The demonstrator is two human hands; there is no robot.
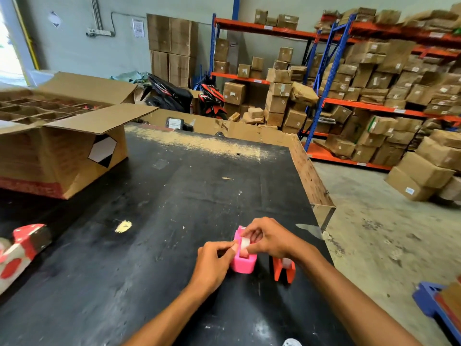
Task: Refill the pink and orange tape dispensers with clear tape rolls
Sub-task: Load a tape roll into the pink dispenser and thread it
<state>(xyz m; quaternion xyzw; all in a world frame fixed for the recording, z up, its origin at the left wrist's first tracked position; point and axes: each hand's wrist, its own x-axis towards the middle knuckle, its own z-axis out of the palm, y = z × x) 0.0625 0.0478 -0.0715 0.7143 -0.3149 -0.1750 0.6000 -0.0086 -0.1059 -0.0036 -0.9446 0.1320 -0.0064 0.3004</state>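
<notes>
A pink tape dispenser [244, 264] stands on the black table [154, 201] near its right edge. A clear tape roll [245, 243] sits upright in the dispenser's open top. My left hand [214, 263] presses against the dispenser's left side, thumb and fingers touching the roll. My right hand [268, 237] reaches over from the right and pinches the roll from above. An orange tape dispenser [284, 270] stands just right of the pink one, partly hidden under my right wrist, with a pale roll showing inside it.
A big open cardboard box [62, 146] with dividers fills the table's left side. A red-and-white object [22, 245] lies at the left edge. The table's right edge drops to concrete floor. Shelves of cartons stand behind, and a blue item [434, 303] lies lower right.
</notes>
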